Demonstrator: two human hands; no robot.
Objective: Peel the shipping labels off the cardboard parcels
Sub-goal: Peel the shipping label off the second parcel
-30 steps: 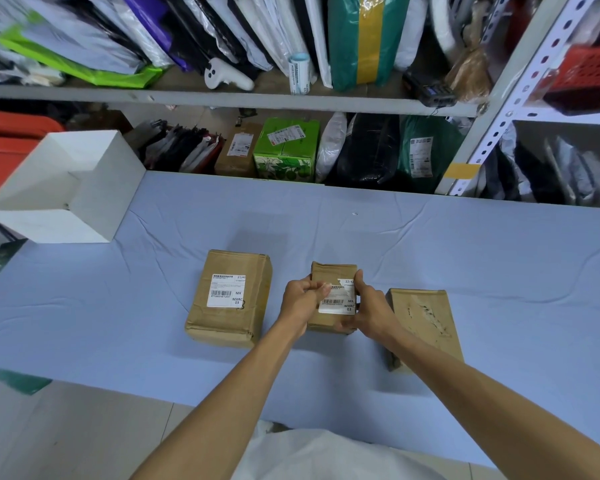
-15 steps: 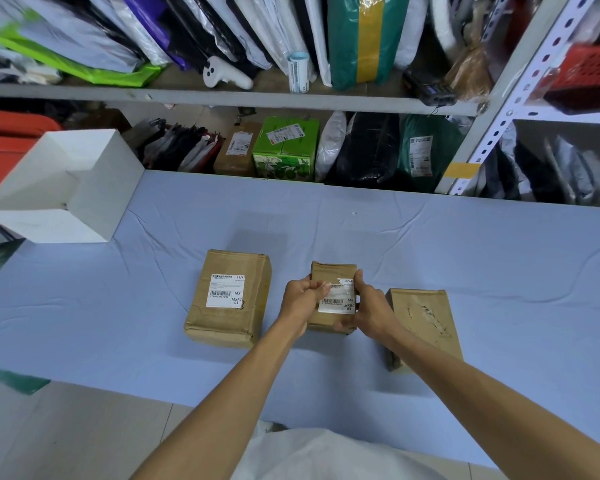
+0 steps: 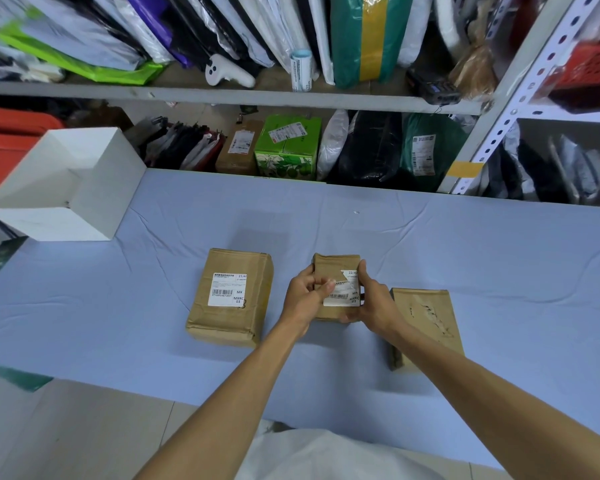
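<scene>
Three cardboard parcels sit in a row on the bench [image 3: 465, 244], which is covered with a pale blue cloth. The middle parcel [image 3: 336, 263] is the smallest and is held between both hands. Whether its base touches the cloth cannot be told.

The left grip [image 3: 307, 296] pinches the left edge of the shipping label [image 3: 343, 297] between thumb and curled fingers. The label's upper-left corner is lifted away, leaving a bare brown triangle there, while the rest of the white sheet lies flat on the cardboard. The right grip [image 3: 374, 303] clasps the same parcel from the right, thumb up along its side edge and fingers curled under the near end.

The left parcel [image 3: 234, 327] lies flat just beside the left wrist, and its barcode label [image 3: 227, 289] is whole and stuck down. The right parcel [image 3: 426, 313] lies near the right forearm, its top face showing scuffed, torn streaks and no white sheet.

An open white box [image 3: 66, 181] stands at the bench's far left corner. Behind the bench, a metal shelf [image 3: 222, 95] carries mailer bags above, and a green carton [image 3: 288, 147] sits among more packages below.
</scene>
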